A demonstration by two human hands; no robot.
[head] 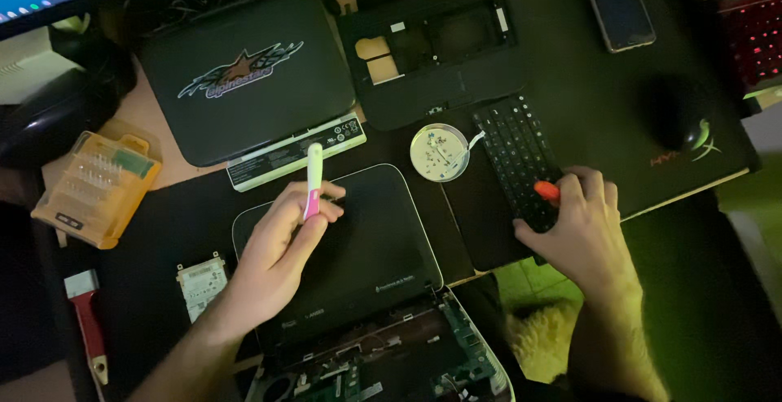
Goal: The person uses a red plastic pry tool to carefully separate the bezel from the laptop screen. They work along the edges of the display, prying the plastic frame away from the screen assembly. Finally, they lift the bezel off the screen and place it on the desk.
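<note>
**Me:** Hands first. My left hand (pixel 281 247) pinches a white and pink pry tool (pixel 312 182) between thumb and fingertips, tip pointing up, over the lid of the small dark laptop (pixel 358 231). My right hand (pixel 582 231) is curled shut round a tool with an orange end (pixel 546 191), resting on the loose keyboard (pixel 515 158).

**Partner:** What worries you?

**Me:** The small round dish of screws (pixel 440 152). It sits between the two hands, just beside the keyboard's left edge. I judge a sideways sweep of either wrist could tip it and scatter screws across the dark mat, where they'd be hard to spot. The exposed circuit board (pixel 456 345) near my left forearm could also snag.

**Partner:** Room to move?

**Me:** Tight in the middle. The battery pack (pixel 295 151) lies just beyond the pry tool, and the bare hard drive (pixel 201 284) lies beside my left wrist. More open mat lies right of the keyboard, short of the mouse (pixel 680 117).
</note>
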